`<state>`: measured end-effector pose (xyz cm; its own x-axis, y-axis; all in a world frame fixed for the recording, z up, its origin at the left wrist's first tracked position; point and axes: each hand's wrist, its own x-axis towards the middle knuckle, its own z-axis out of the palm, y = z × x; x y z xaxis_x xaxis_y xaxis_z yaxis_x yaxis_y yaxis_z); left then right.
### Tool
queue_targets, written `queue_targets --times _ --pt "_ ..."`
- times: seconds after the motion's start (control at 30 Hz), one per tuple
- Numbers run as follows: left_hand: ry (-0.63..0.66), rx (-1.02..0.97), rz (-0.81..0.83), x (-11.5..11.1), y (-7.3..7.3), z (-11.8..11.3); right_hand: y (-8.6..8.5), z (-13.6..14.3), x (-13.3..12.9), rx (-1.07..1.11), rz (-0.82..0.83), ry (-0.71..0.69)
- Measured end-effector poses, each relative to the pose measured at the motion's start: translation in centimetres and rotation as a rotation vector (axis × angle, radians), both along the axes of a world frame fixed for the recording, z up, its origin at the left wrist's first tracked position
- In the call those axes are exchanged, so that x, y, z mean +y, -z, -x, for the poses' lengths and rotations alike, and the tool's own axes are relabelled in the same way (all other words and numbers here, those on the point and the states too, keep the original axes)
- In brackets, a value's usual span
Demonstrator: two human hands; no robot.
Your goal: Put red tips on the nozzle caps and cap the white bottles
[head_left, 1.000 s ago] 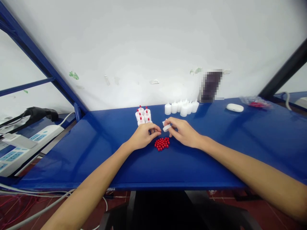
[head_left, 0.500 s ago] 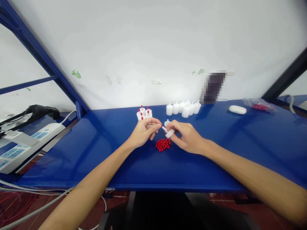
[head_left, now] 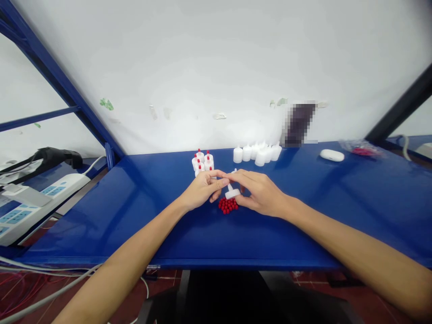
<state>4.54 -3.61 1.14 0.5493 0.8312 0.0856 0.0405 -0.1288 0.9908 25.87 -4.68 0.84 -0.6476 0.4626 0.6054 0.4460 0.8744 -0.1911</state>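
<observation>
A white nozzle cap (head_left: 232,193) hangs between my two hands, its wide base down and its spout up at my fingertips. My left hand (head_left: 205,186) pinches the spout's tip, which its fingers hide. My right hand (head_left: 258,191) has its fingertips at the same tip and its thumb beside the base. Just below lies a pile of small red caps (head_left: 228,206). White bottles with red tips (head_left: 200,157) stand beyond my left hand. Behind my right hand are several plain white bottles (head_left: 260,158).
On the blue table (head_left: 168,238), a white case (head_left: 332,155) and a clear bag with red pieces (head_left: 362,150) lie at the right. A power strip (head_left: 43,198) and cables are at the left. A white wall rises behind.
The nozzle cap has turned from tilted to nearly upright, base down. My right hand's fingers have moved left to meet my left fingertips at the spout's tip.
</observation>
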Motion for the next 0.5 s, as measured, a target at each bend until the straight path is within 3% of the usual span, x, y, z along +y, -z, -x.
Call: queue_targets --times 0.23,0.5 --pt "-0.019 -0.04 0.068 0.07 0.46 -0.18 -0.05 0.0 0.13 -0.013 -0.02 0.03" --pt "0.047 -0.085 0.142 -0.09 0.58 -0.41 0.13 -0.21 0.33 0.022 0.041 0.046"
